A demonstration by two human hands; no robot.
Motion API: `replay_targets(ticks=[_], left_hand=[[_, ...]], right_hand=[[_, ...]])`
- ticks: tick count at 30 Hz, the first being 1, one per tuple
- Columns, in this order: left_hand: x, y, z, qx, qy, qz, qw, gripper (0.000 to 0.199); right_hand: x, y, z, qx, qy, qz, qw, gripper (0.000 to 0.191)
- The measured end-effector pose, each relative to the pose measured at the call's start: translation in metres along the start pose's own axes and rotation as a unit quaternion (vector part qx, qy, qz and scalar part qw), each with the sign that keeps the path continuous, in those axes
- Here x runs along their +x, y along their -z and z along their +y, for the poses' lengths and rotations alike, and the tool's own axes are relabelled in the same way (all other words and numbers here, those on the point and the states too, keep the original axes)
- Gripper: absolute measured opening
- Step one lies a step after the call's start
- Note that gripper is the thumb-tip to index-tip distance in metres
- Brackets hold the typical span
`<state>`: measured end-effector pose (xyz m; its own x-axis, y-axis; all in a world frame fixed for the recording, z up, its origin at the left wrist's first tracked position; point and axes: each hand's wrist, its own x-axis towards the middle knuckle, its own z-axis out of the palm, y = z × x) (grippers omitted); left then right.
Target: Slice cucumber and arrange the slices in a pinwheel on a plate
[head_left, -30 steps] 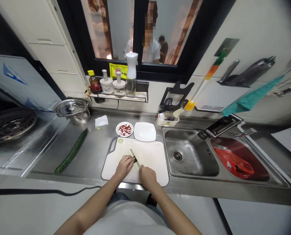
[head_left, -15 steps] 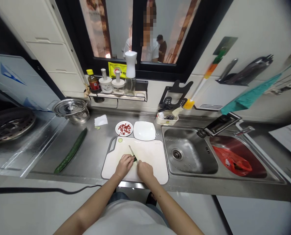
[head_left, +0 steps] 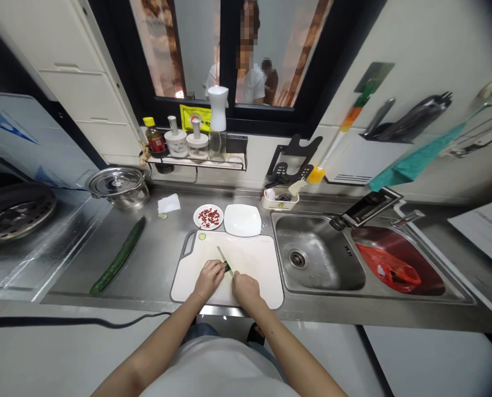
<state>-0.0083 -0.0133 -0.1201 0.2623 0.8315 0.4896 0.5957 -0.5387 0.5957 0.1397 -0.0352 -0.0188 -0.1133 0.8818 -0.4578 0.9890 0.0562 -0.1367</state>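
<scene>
On the counter (head_left: 157, 270) lies the board (head_left: 260, 259), with a cucumber (head_left: 119, 259) well apart to its left and a white plate (head_left: 242, 219) just beyond its far edge. Over the board, the person's right hand (head_left: 246, 289) is clenched around a knife (head_left: 220, 253), and the left hand's (head_left: 209, 278) bent fingers grip a green piece (head_left: 228, 268) beside the blade. A pale slice (head_left: 202, 236) rests near the board's far left corner.

The left forearm (head_left: 166, 334) and the right forearm (head_left: 290, 343), both bare, slant forward and inward ahead of the torso (head_left: 223, 366). The left hand (head_left: 210, 277) is palm down, fingers bunched and curled; the right hand (head_left: 246, 288), just beside it, is closed in a fist (its back turned mostly upward).
</scene>
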Motion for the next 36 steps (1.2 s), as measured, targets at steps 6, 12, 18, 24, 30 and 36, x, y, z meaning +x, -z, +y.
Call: replay_targets(ticks=[6,12,18,24,30,36], left_hand=[[-0.001,-0.002,-0.002,0.005,0.0,0.006,1.0,0.019],[-0.001,-0.001,-0.002,0.001,0.004,0.003,1.0,0.02],[0.0,0.0,0.0,0.0,0.01,0.0,1.0,0.021],[-0.001,-0.002,-0.003,0.005,0.004,0.006,1.0,0.02],[-0.001,-0.002,-0.002,-0.002,0.01,0.001,1.0,0.02],[0.0,0.0,-0.001,0.001,0.011,0.003,1.0,0.019]], right_hand=[[-0.014,-0.004,0.008,-0.01,0.003,-0.011,1.0,0.03],[-0.025,-0.005,0.013,-0.014,-0.008,-0.032,0.999,0.027],[-0.032,-0.008,0.018,-0.011,-0.01,-0.033,0.999,0.029],[-0.038,-0.007,0.022,-0.008,-0.007,-0.031,0.999,0.03],[-0.041,-0.01,0.026,-0.006,-0.004,-0.023,1.0,0.031],[-0.047,0.0,0.034,0.003,0.001,-0.029,1.0,0.029]])
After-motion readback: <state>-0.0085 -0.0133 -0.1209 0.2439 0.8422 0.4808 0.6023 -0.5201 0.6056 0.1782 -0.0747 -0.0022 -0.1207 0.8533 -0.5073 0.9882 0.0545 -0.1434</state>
